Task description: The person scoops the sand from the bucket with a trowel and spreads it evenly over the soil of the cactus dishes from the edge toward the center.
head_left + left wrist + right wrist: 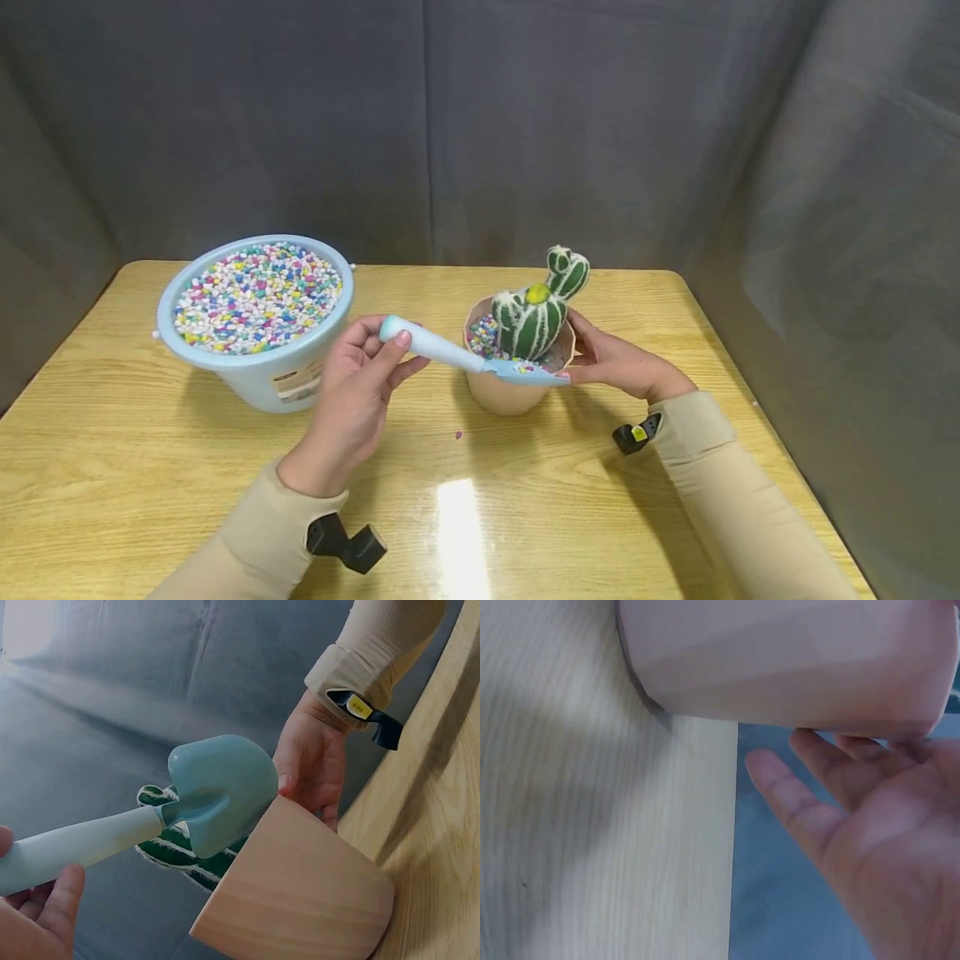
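Note:
My left hand pinches the pale blue handle of a small trowel between thumb and fingers. The trowel's blade lies over the near rim of a peach-coloured flower pot, with a few coloured pebbles on it. Inside the pot, a green toy cactus with white ridges and a yellow top stands in coloured pebbles. My right hand holds the pot's right side, its thumb by the rim and blade tip. In the right wrist view its fingers reach along the pot wall.
A light blue bucket full of coloured pebbles stands at the back left of the wooden table. One stray pebble lies in front of the pot. Grey curtains hang behind the table and at its sides.

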A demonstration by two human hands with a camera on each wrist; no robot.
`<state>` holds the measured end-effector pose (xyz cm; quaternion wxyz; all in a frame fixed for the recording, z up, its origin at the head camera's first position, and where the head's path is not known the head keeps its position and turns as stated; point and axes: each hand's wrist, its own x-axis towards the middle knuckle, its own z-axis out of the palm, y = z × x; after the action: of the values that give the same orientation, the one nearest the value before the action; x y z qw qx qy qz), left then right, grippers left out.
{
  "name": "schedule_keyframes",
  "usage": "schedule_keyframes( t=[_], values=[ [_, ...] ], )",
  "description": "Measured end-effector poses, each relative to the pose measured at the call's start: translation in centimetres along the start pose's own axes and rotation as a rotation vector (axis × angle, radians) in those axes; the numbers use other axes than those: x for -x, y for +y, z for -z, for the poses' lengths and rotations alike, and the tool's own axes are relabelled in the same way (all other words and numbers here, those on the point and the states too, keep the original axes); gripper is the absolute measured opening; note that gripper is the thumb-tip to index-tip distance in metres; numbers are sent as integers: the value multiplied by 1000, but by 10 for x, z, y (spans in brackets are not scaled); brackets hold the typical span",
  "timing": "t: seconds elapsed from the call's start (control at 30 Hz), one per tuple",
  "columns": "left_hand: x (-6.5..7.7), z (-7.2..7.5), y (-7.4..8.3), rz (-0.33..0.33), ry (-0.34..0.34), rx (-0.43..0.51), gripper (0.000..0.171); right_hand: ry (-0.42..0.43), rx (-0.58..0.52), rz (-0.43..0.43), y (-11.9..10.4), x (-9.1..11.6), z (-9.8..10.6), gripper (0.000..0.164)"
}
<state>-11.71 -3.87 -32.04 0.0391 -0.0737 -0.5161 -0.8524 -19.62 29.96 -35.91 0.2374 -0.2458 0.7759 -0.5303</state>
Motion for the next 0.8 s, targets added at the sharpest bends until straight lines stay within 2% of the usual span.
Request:
schedule_keyframes(
  t=[0.2, 0.57, 0.8],
  values=[
    [-1, -2, -1, 0, 11, -8, 8, -43, 5, 23, -2, 2, 5, 100],
    [-5, -2, -5, -3, 41, 15, 8, 36, 82, -23, -7, 3, -1, 100],
    [-5, -2, -11, 36, 64, 56, 12, 44, 56, -47, -4, 6, -2, 101]
  ],
)
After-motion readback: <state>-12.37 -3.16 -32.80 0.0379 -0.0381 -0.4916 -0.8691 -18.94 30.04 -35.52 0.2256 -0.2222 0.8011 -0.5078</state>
